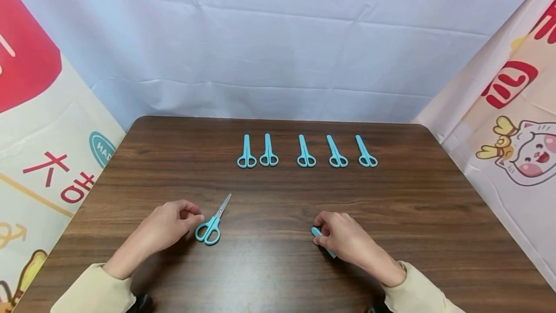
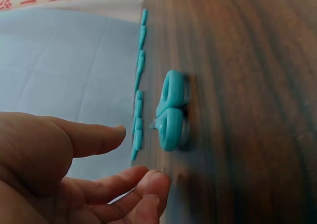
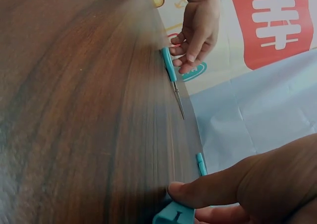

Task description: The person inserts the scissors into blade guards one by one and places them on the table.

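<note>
Uncovered scissors [image 1: 214, 221] with turquoise handles lie on the table, silver blades pointing away and to the right. Just left of the handles is my left hand [image 1: 169, 225], thumb and fingers apart with nothing between them. In the left wrist view, these scissors [image 2: 171, 130] lie beyond the fingertips. My right hand [image 1: 345, 238] pinches a turquoise scissors sheath [image 1: 316, 231] between thumb and fingers, low over the table. The slotted open end of the sheath [image 3: 173, 216] shows below the thumb in the right wrist view; the fingers hide much of it.
Several sheathed turquoise scissors [image 1: 304, 151] form a row toward the back of the brown wooden table [image 1: 269, 187], handles facing me. A pale cloth [image 1: 278, 57] hangs behind the table, with printed cloths [image 1: 491, 124] at both sides.
</note>
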The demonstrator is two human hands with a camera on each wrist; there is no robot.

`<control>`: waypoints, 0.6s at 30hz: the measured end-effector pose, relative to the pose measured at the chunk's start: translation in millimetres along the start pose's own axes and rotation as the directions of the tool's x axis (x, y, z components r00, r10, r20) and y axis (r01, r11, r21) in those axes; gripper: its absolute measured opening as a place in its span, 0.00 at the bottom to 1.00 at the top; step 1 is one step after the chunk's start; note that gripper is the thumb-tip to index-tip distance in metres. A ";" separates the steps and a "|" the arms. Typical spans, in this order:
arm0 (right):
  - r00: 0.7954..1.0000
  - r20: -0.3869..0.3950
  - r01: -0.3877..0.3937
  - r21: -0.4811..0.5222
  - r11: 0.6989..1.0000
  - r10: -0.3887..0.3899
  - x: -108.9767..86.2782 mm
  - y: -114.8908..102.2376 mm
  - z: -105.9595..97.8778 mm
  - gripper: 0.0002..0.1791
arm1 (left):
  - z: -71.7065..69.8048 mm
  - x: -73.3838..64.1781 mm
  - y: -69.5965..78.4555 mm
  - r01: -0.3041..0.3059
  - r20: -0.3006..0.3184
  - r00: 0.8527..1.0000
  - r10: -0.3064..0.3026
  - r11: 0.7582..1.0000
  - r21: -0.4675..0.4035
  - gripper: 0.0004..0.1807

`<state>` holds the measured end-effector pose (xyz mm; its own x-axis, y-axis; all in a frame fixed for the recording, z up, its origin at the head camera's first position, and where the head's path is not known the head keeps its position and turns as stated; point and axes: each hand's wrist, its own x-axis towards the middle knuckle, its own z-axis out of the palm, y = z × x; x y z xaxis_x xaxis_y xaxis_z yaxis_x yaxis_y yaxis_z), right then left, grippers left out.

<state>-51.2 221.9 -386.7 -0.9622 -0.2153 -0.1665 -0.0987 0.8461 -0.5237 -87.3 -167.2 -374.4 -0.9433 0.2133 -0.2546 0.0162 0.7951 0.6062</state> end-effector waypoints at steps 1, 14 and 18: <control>1.000 0.011 0.008 0.011 1.000 -0.008 0.2 0.2 -0.4 0.13 | 1.4 -1.7 0.0 0.000 -0.004 1.000 0.000 1.000 0.011 0.21; 0.987 0.076 0.130 0.131 0.983 -0.140 5.5 0.3 -5.5 0.06 | 16.7 -5.7 1.2 0.009 -0.056 0.998 -0.005 0.998 0.063 0.22; 0.986 0.083 0.129 0.155 0.979 -0.143 8.0 -1.9 -11.8 0.05 | 20.4 -4.0 2.7 0.011 -0.068 0.998 -0.006 0.997 0.071 0.25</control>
<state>-61.7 224.3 -377.2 -0.9140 -0.3735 -0.1584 -0.1813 0.7254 -0.6640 -76.7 -154.4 -387.1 -0.9636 0.1695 -0.2066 0.0296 0.8359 0.5481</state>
